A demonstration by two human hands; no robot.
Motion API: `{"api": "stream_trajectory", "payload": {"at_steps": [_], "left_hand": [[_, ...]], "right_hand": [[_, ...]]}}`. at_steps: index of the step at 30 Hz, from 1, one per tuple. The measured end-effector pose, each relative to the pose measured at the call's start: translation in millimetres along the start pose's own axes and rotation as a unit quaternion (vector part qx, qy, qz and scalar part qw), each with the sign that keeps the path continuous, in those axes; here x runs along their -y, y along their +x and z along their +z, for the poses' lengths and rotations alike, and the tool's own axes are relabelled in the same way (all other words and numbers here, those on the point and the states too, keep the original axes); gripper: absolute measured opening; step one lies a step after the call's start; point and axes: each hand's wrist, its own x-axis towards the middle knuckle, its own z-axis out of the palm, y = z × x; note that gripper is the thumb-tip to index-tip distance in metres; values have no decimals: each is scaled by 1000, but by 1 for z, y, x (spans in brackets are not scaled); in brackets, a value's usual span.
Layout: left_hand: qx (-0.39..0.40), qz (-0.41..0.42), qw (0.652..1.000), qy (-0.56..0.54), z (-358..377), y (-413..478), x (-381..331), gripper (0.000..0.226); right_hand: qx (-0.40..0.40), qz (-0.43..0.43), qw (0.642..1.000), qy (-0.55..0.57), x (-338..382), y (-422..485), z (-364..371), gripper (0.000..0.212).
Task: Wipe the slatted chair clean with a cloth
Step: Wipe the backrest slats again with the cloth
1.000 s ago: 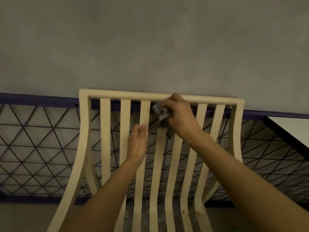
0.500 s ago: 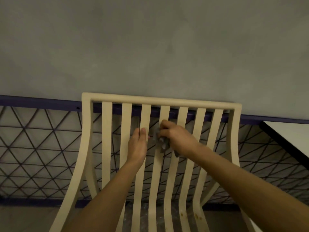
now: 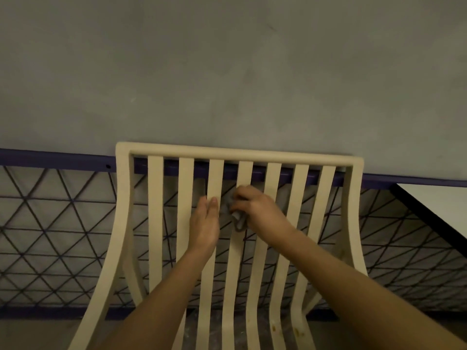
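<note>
On slat [image 3: 244,173], cloth [image 3: 238,219] in right grip [image 3: 256,210]

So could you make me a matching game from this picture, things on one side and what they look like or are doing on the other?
Things:
1. left hand
2. right hand
3. cloth
4. white tabletop

Descriptions:
a. grey, bunched up
b. fingers straight, resting on a chair slat
c. far right of the view, dark-edged
d. fingers curled round the cloth

Pairs: 1-b, 2-d, 3-a, 4-c.
</note>
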Motion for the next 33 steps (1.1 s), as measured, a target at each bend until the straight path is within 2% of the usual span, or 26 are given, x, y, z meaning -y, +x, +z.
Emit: {"api": "stream_trajectory", "payload": {"at_steps": [4, 7, 8, 10, 13, 15, 16, 17, 20, 23, 26, 28, 30, 31, 33], "left_hand": [[-10, -4, 1000, -5, 1, 3, 4, 25], [-12, -17, 1000, -1, 1, 6, 6, 28], [-11, -23, 1000, 3, 0, 7, 7, 28], [-4, -33, 999, 3, -3, 8, 7, 28], [5, -29, 1000, -6, -4, 5, 3, 29], [-3, -42, 999, -32, -4, 1, -1, 35], [-9, -58, 997, -42, -4, -1, -1, 40], [-10, -88, 995, -51, -5, -2, -2, 45], [7, -152, 983, -104, -15, -2, 3, 61], [37, -145, 975, -166, -24, -2, -3, 50], [40, -145, 974, -172, -28, -6, 0, 50], [38, -148, 976, -153, -30, -17, 2, 47], [44, -156, 976, -148, -34, -36, 4, 43], [43, -164, 974, -149, -37, -47, 5, 41], [41, -188, 971, -143, -42, -69, 16, 33]], "right_hand": [[59, -23, 998, -12, -4, -23, 31, 29], [182, -58, 977, -98, -4, -36, 46, 21], [203, -53, 973, -93, -1, -37, 46, 19], [182, -28, 982, -35, 1, -31, 31, 15], [27, -44, 998, -19, 3, -7, -20, 14], [-80, -72, 993, -44, 1, 13, -49, 14], [-105, -75, 991, -47, 0, 21, -57, 16], [-104, -70, 991, -46, -1, 26, -58, 16], [-6, -72, 993, -91, 1, 24, -41, 14], [40, -91, 984, -149, -2, 15, -16, 17], [46, -101, 986, -128, -1, -3, 9, 16], [102, -57, 987, -112, 4, -20, 31, 15], [165, 25, 983, -76, 2, -33, 47, 20], [162, 57, 984, -48, 1, -36, 48, 20], [103, 122, 987, 36, -2, -39, 44, 18]]}}
